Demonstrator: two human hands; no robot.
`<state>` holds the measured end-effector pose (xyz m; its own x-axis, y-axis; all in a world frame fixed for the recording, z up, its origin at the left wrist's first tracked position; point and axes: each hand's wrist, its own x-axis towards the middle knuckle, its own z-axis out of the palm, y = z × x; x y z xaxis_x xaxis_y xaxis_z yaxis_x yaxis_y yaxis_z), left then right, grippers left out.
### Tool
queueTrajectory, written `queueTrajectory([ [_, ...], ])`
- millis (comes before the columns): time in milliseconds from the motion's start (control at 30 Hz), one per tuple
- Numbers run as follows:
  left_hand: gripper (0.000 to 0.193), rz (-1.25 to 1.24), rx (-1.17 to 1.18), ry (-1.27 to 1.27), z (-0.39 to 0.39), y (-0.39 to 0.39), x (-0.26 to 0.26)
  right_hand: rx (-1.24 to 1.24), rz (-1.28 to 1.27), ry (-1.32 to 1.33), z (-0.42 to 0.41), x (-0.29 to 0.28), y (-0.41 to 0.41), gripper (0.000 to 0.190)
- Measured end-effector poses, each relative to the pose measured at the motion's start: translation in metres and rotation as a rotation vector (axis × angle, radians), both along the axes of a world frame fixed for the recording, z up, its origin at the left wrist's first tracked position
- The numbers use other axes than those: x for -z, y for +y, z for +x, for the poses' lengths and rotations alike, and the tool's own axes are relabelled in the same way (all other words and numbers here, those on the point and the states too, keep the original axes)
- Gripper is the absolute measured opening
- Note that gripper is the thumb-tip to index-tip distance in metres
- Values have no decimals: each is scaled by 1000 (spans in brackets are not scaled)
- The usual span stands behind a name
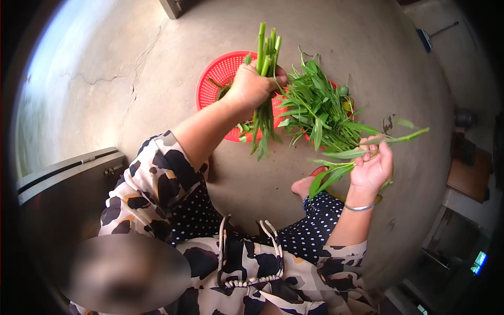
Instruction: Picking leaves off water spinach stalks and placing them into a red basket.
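My left hand point(248, 86) grips a bundle of leafy green stems point(265, 49), probably water spinach, with cut ends up and leaves hanging down. It is above a round red perforated plastic basket point(206, 88), which has some loose leaves inside. My right hand point(372, 169), palm up with fingers curled, holds a few sprigs point(407, 137) of the same greens. Between the hands lies a large heap of leafy stems point(315, 106). Red plastic shows around this heap's edges, its form mostly hidden. A small round green thing point(343, 90) sits at the heap's right side.
A cracked concrete floor point(157, 78) surrounds the baskets. My bent knee point(325, 208) and foot point(301, 186) are below the heap. At left stands a metal door point(75, 177); a blue-edged tool point(425, 40) lies far right.
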<state>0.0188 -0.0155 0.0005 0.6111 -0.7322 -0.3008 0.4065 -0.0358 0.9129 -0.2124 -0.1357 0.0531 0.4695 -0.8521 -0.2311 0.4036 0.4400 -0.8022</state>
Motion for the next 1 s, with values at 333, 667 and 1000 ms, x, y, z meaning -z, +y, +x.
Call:
queueTrajectory([
  [333, 14, 72, 157, -122, -14, 0, -6, -379, -3, 463, 31, 20, 20, 18],
  [667, 11, -2, 146, -178, -24, 0, -10, -479, -64, 446, 49, 39, 34, 13],
  [1000, 8, 65, -482, -608, 57, 15, -18, -651, 87, 467, 87, 69, 43, 25],
])
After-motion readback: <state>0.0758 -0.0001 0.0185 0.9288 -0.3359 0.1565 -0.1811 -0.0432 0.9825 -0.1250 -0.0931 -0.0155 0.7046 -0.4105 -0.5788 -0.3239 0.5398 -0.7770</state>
